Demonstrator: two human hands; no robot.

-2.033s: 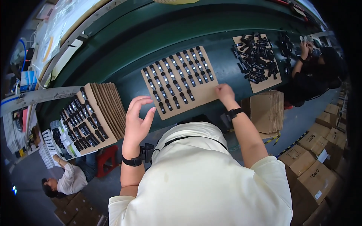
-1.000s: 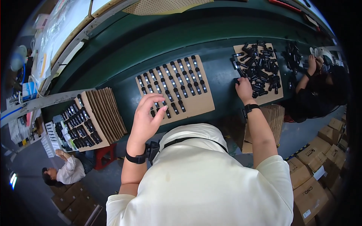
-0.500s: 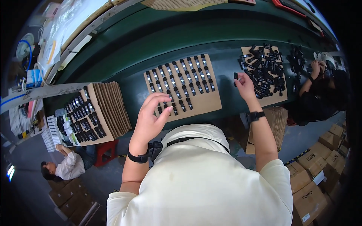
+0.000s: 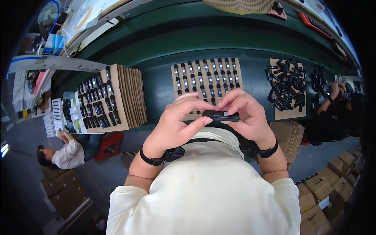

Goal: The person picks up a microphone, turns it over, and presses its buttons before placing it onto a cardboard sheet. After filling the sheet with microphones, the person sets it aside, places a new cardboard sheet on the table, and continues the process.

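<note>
In front of my chest, both hands hold one small black clip-on microphone (image 4: 232, 117) with a dark foam tip. My left hand (image 4: 174, 123) pinches the foam-tip end between thumb and fingers. My right hand (image 4: 250, 119) grips the other end, its fingertips near a round silvery spot on the body. Just beyond them on the green bench lies a cardboard sheet (image 4: 175, 93) with rows of similar microphones (image 4: 208, 73), foam tips facing away from me. My hands hide its nearest rows. To the right, a loose heap of black microphones (image 4: 288, 84) covers another cardboard sheet (image 4: 289, 114).
Left on the bench stands a stack of cardboard sheets (image 4: 135, 98), microphones lying on its face. A co-worker (image 4: 72, 150) sits at the far left by a red stool (image 4: 111, 145); another person (image 4: 338, 115) works at right. Cartons (image 4: 319, 188) fill the lower right.
My right hand has come from beside the heap to the middle, bringing a microphone. My left hand has moved right and closed on its foam-tip end. The view has shifted slightly.
</note>
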